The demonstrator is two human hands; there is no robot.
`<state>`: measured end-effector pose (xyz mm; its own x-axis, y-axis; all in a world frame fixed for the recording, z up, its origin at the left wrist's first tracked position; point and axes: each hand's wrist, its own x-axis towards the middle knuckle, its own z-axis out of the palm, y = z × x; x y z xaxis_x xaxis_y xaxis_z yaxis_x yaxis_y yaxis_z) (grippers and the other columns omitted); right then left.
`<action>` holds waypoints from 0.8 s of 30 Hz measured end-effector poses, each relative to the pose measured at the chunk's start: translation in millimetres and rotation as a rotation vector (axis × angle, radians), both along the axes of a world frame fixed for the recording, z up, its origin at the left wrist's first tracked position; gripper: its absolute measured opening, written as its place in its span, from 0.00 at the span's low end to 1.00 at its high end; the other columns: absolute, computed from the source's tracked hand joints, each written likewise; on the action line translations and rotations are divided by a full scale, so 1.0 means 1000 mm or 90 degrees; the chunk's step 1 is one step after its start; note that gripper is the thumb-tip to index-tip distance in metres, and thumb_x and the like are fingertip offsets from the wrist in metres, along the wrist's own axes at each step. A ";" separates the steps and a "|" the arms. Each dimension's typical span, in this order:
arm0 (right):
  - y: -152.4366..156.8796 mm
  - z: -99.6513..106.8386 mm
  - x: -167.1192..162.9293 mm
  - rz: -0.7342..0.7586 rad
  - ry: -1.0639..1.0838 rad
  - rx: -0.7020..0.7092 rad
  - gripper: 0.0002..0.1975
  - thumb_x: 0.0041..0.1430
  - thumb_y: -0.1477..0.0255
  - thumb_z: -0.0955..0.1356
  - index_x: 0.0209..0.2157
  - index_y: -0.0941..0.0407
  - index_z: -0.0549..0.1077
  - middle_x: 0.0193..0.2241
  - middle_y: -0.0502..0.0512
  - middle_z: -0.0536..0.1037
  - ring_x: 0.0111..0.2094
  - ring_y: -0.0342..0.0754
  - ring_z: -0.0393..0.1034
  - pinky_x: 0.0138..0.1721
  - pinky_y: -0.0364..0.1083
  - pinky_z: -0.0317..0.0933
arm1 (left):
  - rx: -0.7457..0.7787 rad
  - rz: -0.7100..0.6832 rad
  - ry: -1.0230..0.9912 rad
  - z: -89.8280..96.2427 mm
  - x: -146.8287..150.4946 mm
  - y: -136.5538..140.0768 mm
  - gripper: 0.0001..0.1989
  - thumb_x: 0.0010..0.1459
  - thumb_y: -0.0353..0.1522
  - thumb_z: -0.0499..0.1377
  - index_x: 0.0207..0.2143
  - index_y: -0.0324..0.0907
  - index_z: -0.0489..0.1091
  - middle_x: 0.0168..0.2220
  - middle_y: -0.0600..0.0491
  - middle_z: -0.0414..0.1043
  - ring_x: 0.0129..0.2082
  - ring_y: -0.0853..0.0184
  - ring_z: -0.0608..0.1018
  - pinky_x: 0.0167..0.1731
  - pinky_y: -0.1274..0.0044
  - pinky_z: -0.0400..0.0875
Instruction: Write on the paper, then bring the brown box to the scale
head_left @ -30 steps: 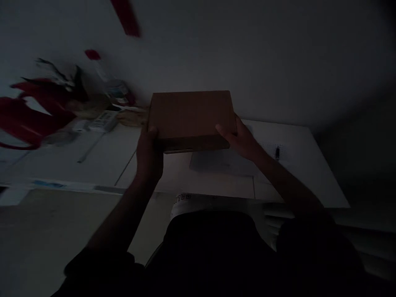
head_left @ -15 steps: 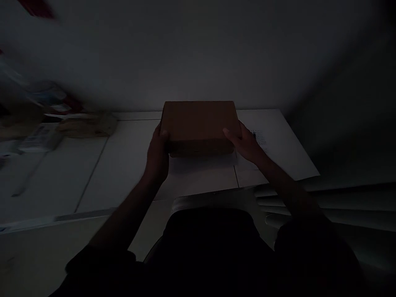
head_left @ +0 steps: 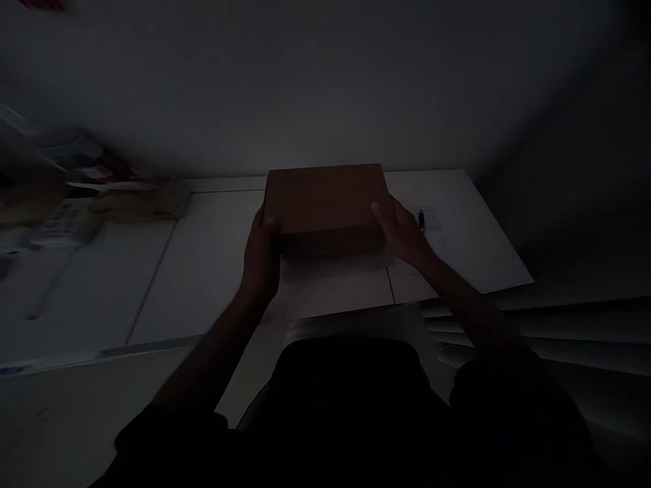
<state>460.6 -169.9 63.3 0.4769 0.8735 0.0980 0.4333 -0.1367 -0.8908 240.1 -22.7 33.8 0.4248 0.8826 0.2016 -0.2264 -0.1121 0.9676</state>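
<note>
Box [head_left: 325, 203]: brown, flat, closed; at the far middle of the table [head_left: 203, 264], close to the wall [head_left: 325, 88]; whether it rests on the table or hangs just above cannot be told
Left hand [head_left: 260, 254]: clasps the box's left near corner, thumb on top
Right hand [head_left: 403, 230]: clasps the box's right near corner, thumb on top
Pen [head_left: 421, 218]: just right of the box, beside the right hand, on a printed sheet [head_left: 458, 230]
Clutter [head_left: 76, 196]: well left of the box, blurred
Light: very dim
Risk: box may slip or tilt, since only the near corners are gripped
Risk: right hand may knock the pen, which lies close
</note>
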 end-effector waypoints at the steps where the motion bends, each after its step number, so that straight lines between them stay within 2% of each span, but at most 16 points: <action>1: 0.000 0.000 0.000 0.001 -0.003 -0.005 0.45 0.63 0.35 0.58 0.69 0.51 0.60 0.64 0.57 0.66 0.64 0.61 0.61 0.63 0.59 0.64 | -0.006 0.001 -0.002 0.000 0.000 0.000 0.21 0.63 0.45 0.60 0.55 0.47 0.73 0.62 0.49 0.69 0.66 0.50 0.66 0.67 0.61 0.59; 11: -0.001 -0.004 0.000 0.002 -0.014 -0.013 0.44 0.64 0.36 0.59 0.69 0.51 0.60 0.64 0.57 0.66 0.65 0.61 0.61 0.64 0.61 0.62 | -0.015 0.003 0.004 -0.001 0.000 -0.001 0.25 0.62 0.45 0.60 0.59 0.48 0.71 0.62 0.51 0.69 0.66 0.52 0.66 0.67 0.63 0.57; 18: 0.000 -0.008 0.004 0.004 -0.029 -0.012 0.44 0.63 0.35 0.58 0.69 0.51 0.61 0.63 0.56 0.67 0.64 0.61 0.62 0.66 0.61 0.59 | -0.027 0.007 0.000 0.000 0.001 -0.001 0.24 0.61 0.46 0.61 0.56 0.47 0.72 0.61 0.49 0.70 0.65 0.51 0.67 0.64 0.65 0.61; 24: -0.002 -0.004 0.001 -0.003 -0.042 -0.031 0.47 0.63 0.35 0.57 0.70 0.53 0.60 0.62 0.59 0.68 0.62 0.62 0.64 0.60 0.58 0.66 | -0.035 0.012 -0.006 -0.003 0.002 -0.001 0.23 0.60 0.47 0.61 0.54 0.47 0.72 0.60 0.49 0.71 0.64 0.50 0.67 0.63 0.64 0.61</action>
<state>461.9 -172.4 59.0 0.4744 0.8760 0.0873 0.4904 -0.1806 -0.8526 241.9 -23.3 30.8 0.4063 0.9002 0.1566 -0.2341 -0.0631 0.9702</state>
